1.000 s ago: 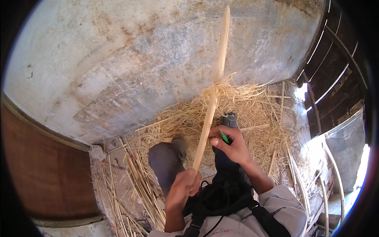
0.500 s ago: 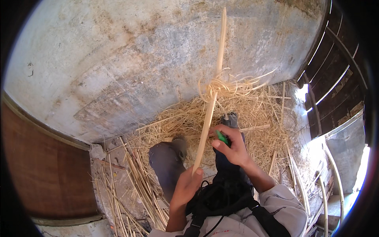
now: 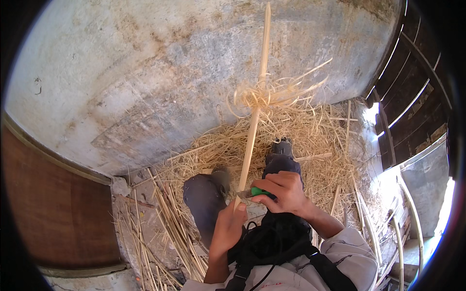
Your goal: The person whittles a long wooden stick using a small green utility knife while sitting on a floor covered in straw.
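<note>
A stained, grey-white wall [image 3: 160,82] rises beyond the fingers of both your hands. A brown panel [image 3: 53,203] stands well apart, to the left of your left fingers. A heap of straw-coloured shavings [image 3: 315,133] covers the floor ahead of your fingers, against the foot of the wall. Your dark-clad left leg [image 3: 200,201] is just beyond and left of your left fingers. Loose thin sticks [image 3: 179,237] lie on the floor to the left of the same fingers.

The long pale strip [image 3: 249,145] runs up and away from your left fingers, its far end in front of the wall. A tangle of curled shavings [image 3: 269,94] clings around it, well beyond your fingers. Your left hand [image 3: 228,225] grasps its near end, thumb uppermost. Your right hand [image 3: 284,191] is clenched around a green-handled knife [image 3: 262,192], its blade against the strip, just above your left thumb; depth of cut cannot be told.
</note>
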Motion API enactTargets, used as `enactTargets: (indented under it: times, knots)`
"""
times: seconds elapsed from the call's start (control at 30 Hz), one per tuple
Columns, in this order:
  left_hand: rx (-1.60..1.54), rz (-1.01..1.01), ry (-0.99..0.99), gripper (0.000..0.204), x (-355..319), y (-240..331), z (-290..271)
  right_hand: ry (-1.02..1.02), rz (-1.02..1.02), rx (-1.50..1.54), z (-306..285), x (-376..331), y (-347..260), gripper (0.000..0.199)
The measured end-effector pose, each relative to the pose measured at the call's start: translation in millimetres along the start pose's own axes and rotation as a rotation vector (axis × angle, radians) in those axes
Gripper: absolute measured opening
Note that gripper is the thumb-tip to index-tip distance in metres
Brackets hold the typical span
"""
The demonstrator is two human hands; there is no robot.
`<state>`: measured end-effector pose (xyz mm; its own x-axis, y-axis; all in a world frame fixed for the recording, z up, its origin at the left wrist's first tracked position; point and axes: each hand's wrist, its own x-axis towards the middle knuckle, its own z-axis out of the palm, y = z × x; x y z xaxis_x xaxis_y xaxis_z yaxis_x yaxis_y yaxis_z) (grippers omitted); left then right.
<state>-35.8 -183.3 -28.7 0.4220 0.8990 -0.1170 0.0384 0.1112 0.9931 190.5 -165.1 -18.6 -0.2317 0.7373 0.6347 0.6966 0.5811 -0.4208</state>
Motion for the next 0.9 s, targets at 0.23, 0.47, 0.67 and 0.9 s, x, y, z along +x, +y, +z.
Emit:
enactTargets:
  times: [0.23, 0.47, 0.67, 0.9]
  knots:
    - [0.176, 0.027, 0.086, 0.032, -2, 7, 4, 0.08, -0.022, -0.09, -3, 6, -6, 0.031]
    - [0.29, -0.003, 0.12, 0.034, -2, 16, 6, 0.109, 0.0, -0.135, -4, 7, -3, 0.031]
    - [0.336, -0.03, 0.07, 0.032, -16, 1, 5, 0.245, 0.163, -0.084, -7, 21, 16, 0.029]
    - [0.308, -0.072, 0.071, 0.033, -24, -14, 4, 0.259, 0.252, -0.096, -12, 27, 36, 0.026]
